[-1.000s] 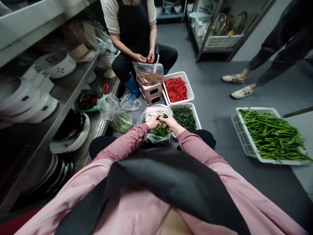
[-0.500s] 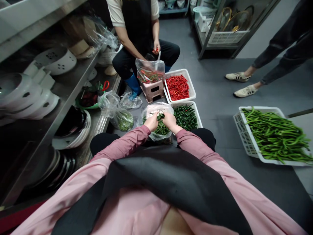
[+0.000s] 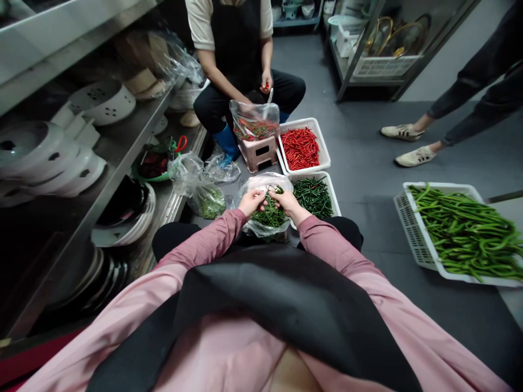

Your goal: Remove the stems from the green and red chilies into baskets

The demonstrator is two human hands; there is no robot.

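Observation:
My right hand (image 3: 287,203) is closed on a few dark green chilies (image 3: 279,190), whose tips stick up past the fingers. Close beside it, my left hand (image 3: 252,203) is pinched shut; whatever lies between its fingertips is too small to make out. Both hands are over an open clear plastic bag (image 3: 268,231) between my knees, and thin green stems (image 3: 270,215) fill its lower part. Touching the bag's right side is a white basket (image 3: 336,204) of dark green chilies (image 3: 312,195), partly hidden by my right forearm.
Opposite sits a person (image 3: 235,43) with red chilies in one hand, behind a bag on a pink stool (image 3: 257,152). A white basket (image 3: 324,152) holds red chilies; another basket (image 3: 417,245) at right holds long green peppers. Metal shelving (image 3: 134,152) lines the left. Someone's legs (image 3: 461,103) stand at right.
My hands have drawn slightly apart, and the chilies in my right hand now show more clearly. The whole view has shifted a little.

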